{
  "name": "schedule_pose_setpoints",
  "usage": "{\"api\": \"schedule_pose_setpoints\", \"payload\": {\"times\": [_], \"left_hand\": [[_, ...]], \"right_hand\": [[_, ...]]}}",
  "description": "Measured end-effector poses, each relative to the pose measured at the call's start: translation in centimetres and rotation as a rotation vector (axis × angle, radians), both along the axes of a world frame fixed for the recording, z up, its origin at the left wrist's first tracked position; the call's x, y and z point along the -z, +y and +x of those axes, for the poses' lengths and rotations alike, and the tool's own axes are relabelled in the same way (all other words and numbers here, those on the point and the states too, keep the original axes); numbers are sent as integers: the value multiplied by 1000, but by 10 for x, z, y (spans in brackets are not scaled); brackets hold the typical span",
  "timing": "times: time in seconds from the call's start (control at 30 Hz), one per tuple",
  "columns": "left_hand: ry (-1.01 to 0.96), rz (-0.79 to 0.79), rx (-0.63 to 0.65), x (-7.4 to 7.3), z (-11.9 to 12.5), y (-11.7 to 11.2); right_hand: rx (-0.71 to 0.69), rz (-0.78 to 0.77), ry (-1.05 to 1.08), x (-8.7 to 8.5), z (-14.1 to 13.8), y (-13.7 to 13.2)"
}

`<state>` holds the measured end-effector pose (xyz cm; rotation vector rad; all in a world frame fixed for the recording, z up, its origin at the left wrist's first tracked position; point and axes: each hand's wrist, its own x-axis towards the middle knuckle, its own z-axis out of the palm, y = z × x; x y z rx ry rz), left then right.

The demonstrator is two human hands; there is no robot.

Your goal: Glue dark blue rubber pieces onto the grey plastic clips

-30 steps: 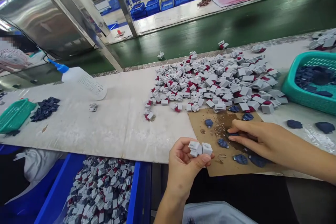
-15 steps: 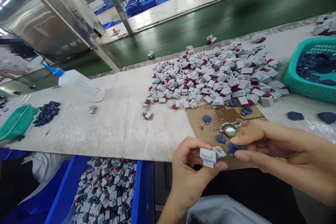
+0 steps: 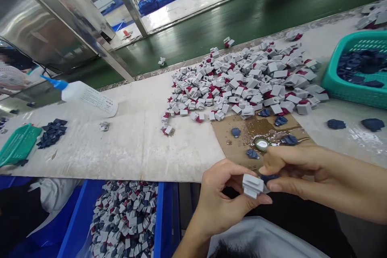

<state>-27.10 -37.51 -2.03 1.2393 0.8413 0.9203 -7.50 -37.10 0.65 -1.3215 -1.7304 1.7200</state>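
My left hand pinches a small grey plastic block at the table's near edge. My right hand pinches a dark blue piece and presses it against the grey block's right side. Just beyond my hands lies a brown cardboard sheet with wet stains, a small round cap of liquid and a few loose blue pieces. A big heap of grey and red blocks covers the table behind the cardboard.
A teal basket of blue pieces stands at the right. A blue bin of finished blocks sits below the table's near edge. A squeeze bottle, another teal basket and a blue pile lie left. A green conveyor runs behind.
My right hand left the cardboard with a blue piece and brought it to the grey block in my left hand. Both hands drew nearer to me.
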Motion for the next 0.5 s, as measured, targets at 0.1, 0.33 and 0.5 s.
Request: {"api": "schedule_pose_setpoints", "payload": {"times": [0.1, 0.33, 0.5], "left_hand": [[64, 37, 40, 3, -4, 1], [79, 101, -9, 10, 7, -1], [103, 161, -124, 16, 26, -2]], "right_hand": [[49, 20, 16, 4, -4, -4], [303, 263, 14, 3, -19, -3], [412, 219, 244, -14, -57, 19]]}}
